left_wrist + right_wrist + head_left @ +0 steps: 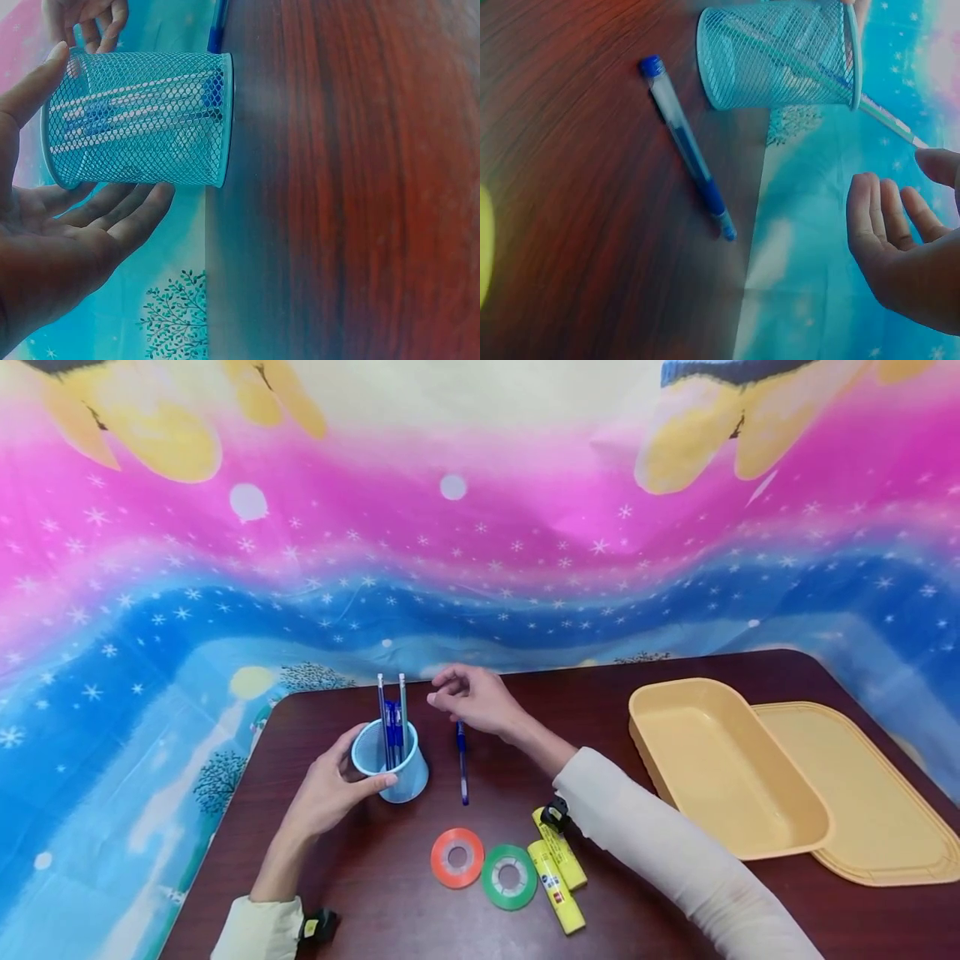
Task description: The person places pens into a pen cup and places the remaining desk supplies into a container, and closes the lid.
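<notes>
My left hand [330, 789] holds a light blue mesh pen cup [411, 781] upright on the dark wooden table, its thumb near the front rim and its fingers round the far side. In the cup stand two pencils [402, 693] and some blue pens [393, 722]. To the right of the cup, my right hand [480, 700] hovers over the back of the table with fingers loosely bent and nothing in them. Under it lies a blue capped pen [681, 139], whose far end the hand partly covers in the head view.
Nearer on the table lie an orange tape roll [457, 836], a green tape roll [491, 877] and two yellow glue sticks [555, 885], below the right forearm. A yellow open box [712, 768] at right overlaps its flat lid [862, 785]. A printed curtain [480, 543] hangs behind.
</notes>
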`<state>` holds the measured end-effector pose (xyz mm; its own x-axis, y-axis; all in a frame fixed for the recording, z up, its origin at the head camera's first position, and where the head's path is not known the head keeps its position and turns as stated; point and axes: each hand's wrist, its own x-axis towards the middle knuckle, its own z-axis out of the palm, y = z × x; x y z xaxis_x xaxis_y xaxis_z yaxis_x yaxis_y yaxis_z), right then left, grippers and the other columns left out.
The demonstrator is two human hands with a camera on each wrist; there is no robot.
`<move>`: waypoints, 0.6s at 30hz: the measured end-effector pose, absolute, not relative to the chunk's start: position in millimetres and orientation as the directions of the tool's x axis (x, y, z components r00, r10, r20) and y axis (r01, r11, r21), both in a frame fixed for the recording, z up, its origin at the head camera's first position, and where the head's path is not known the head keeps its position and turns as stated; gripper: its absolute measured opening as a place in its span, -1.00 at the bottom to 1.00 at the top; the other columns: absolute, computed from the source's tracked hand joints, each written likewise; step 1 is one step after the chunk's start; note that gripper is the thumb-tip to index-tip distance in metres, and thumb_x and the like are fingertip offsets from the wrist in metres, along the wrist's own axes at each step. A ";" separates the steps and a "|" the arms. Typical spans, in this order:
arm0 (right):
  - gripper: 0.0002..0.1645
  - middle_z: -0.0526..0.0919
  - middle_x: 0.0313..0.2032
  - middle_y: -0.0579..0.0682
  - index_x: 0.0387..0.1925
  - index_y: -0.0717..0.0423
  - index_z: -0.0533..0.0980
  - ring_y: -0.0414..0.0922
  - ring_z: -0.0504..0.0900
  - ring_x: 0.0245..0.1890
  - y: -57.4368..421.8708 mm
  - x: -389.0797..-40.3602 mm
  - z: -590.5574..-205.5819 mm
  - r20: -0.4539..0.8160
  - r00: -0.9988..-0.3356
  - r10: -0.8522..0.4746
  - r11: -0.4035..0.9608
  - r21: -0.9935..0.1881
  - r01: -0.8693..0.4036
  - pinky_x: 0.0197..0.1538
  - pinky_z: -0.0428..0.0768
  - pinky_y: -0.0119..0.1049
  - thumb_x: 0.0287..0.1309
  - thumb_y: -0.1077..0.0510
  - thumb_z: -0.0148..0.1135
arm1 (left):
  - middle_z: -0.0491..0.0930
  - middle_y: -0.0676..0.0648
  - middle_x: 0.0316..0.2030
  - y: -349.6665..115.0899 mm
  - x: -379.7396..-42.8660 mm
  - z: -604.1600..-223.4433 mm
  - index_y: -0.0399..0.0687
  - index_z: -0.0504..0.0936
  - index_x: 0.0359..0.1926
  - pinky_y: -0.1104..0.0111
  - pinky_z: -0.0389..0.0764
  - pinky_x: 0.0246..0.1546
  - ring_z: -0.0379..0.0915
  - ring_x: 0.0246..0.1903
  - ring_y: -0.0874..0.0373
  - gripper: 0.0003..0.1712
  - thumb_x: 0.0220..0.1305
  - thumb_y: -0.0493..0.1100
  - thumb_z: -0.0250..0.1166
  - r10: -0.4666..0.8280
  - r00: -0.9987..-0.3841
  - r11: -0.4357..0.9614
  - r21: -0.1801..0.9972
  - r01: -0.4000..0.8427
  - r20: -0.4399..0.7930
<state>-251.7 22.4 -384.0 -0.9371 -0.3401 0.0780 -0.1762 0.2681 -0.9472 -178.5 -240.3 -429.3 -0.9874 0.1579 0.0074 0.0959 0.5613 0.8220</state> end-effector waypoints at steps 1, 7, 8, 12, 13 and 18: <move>-0.69 0.71 -0.20 0.02 -0.03 0.07 0.59 -0.10 0.72 -0.29 24.6 -252.7 -385.3 0.058 -0.939 -0.338 0.254 -0.955 -0.151 -0.23 0.73 -0.25 0.24 0.05 0.36 | 0.44 -0.16 0.30 -240.3 -178.5 -429.3 0.16 0.17 0.51 -0.06 0.54 0.17 0.40 0.29 -0.14 0.12 -0.01 0.23 0.54 0.156 -0.988 0.563 0.821 0.093 0.005; -0.62 0.70 -0.10 0.10 0.04 0.14 0.56 -0.06 0.72 -0.16 37.6 -258.9 -393.6 -0.069 -0.940 -0.335 0.160 -0.987 0.016 0.03 0.68 0.02 0.27 0.04 0.33 | 0.42 -0.16 0.32 -239.4 -179.2 -429.6 0.12 0.16 0.51 -0.06 0.54 0.17 0.37 0.32 -0.16 0.13 0.00 0.24 0.53 0.154 -0.988 0.571 0.817 0.088 -0.001; -0.63 0.70 -0.08 0.11 0.04 0.13 0.56 -0.06 0.72 -0.15 39.8 -260.0 -394.9 -0.089 -0.939 -0.333 0.146 -0.988 0.043 0.06 0.66 0.05 0.28 0.04 0.33 | 0.42 -0.17 0.32 -239.2 -179.2 -429.5 0.12 0.16 0.52 -0.06 0.54 0.17 0.37 0.32 -0.16 0.14 0.00 0.24 0.53 0.156 -0.988 0.570 0.817 0.088 -0.002; -0.60 0.67 -0.01 0.12 0.06 0.13 0.55 0.03 0.72 -0.05 47.6 -264.1 -399.4 -0.151 -0.930 -0.335 0.105 -0.987 0.123 0.08 0.65 0.03 0.28 0.03 0.33 | 0.42 -0.17 0.31 -239.4 -178.7 -429.4 0.12 0.16 0.52 -0.06 0.56 0.15 0.39 0.31 -0.16 0.13 0.00 0.22 0.54 0.157 -0.988 0.562 0.823 0.086 -0.005; -0.59 0.67 0.00 0.11 0.07 0.13 0.55 0.07 0.71 -0.02 49.4 -264.9 -400.6 -0.168 -0.927 -0.335 0.101 -0.985 0.142 0.08 0.66 0.01 0.28 0.03 0.33 | 0.42 -0.17 0.31 -239.6 -178.5 -429.3 0.12 0.16 0.52 -0.06 0.56 0.15 0.39 0.30 -0.16 0.13 0.01 0.22 0.54 0.157 -0.988 0.561 0.823 0.085 -0.005; -0.54 0.64 0.09 0.15 0.11 0.14 0.51 0.18 0.63 0.12 56.2 -268.4 -408.9 -0.241 -0.910 -0.336 0.108 -0.970 0.217 0.07 0.67 -0.04 0.27 0.01 0.33 | 0.42 -0.16 0.31 -240.2 -178.4 -429.6 0.13 0.16 0.52 -0.06 0.56 0.15 0.38 0.30 -0.16 0.12 0.01 0.23 0.53 0.153 -0.988 0.572 0.816 0.085 -0.005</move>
